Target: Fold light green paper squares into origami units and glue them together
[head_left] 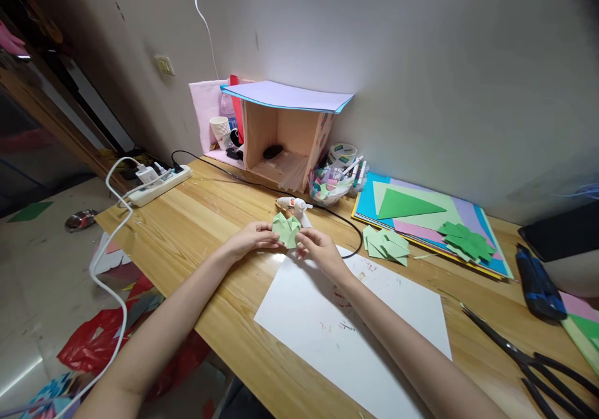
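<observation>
Between my two hands is a light green folded paper piece, raised above the far corner of a white sheet. My left hand pinches its lower left edge, and my right hand grips the lower right edge. Just behind the piece lies a white hot glue gun, partly hidden by it, with a black cord running from it. Right of my right hand, several light green folded papers lie in a loose pile. Coloured specks mark the white sheet.
A box with a purple paper top stands against the wall, a clear tub of craft bits beside it. Coloured paper sheets are stacked right. Black scissors and a dark blue utility knife lie near right; a power strip sits left.
</observation>
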The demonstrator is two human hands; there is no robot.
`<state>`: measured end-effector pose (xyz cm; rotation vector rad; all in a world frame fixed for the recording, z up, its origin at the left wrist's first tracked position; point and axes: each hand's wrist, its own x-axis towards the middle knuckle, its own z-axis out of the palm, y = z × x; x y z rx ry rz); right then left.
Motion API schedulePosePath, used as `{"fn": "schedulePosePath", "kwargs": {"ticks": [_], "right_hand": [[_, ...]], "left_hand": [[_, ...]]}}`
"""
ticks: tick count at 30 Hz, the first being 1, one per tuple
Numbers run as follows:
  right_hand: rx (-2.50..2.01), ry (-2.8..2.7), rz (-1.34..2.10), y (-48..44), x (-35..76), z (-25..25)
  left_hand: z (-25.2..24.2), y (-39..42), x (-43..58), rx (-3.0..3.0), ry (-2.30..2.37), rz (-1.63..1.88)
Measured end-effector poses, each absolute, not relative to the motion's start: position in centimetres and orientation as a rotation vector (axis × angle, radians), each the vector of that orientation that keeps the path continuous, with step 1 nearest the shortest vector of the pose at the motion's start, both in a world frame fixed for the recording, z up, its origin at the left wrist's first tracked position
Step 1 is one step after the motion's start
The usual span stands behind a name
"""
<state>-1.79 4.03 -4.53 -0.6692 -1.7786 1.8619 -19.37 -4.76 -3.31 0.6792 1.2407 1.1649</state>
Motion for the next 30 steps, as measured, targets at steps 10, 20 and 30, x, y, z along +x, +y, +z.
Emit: {"fn": "schedulePosePath", "kwargs": {"ticks": [10,20,30], "right_hand": [[-0.717,-1.812,1.714,3.7,-1.8,-5.5],[-0.771,-1.776,1.682,3.4,-1.8,-5.3],[-0.767,-1.827,1.670,3.4,-1.8,-5.3]], "left_hand": [[-3.2,-4.7,-19.1,0.733,1.223,1.099],[-2.6,-4.9,-18.4,0.750,1.247,1.096],[-3.4,-4.8,-18.4,0.963,1.227,1.086]]}}
